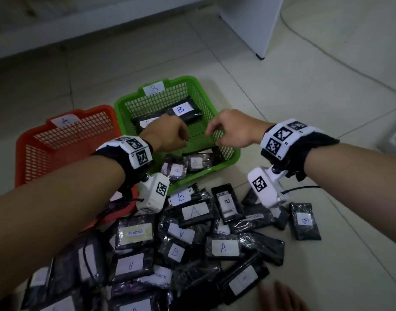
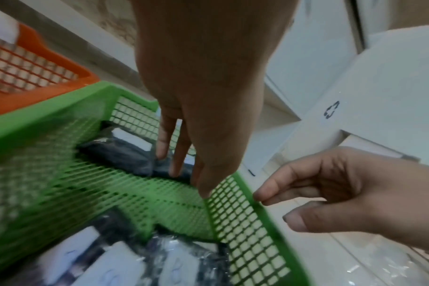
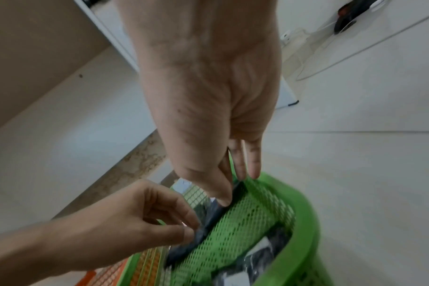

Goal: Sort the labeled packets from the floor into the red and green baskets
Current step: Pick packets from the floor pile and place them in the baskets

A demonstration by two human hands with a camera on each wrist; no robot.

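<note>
Both my hands hover over the green basket (image 1: 121, 104), which carries a "B" tag. My left hand (image 1: 170, 135) hangs with its fingers (image 2: 174, 158) loose and pointing down, holding nothing. My right hand (image 1: 224, 129) is beside it with loosely curled fingers (image 2: 277, 191), also empty. Black packets with "B" labels lie in the basket: one at the far side (image 1: 185, 110) and two blurred ones at the near corner (image 1: 176, 170). The red basket (image 1: 21, 142), tagged "A", stands to the left. A heap of black labelled packets (image 1: 224, 246) covers the floor in front of me.
A white cabinet (image 1: 253, 23) stands on the tiled floor beyond the baskets, with a thin cable (image 1: 327, 55) curving past it. At the bottom right edge a hand or foot (image 1: 282, 297) shows; I cannot tell which. One packet (image 1: 304, 221) lies apart at the right.
</note>
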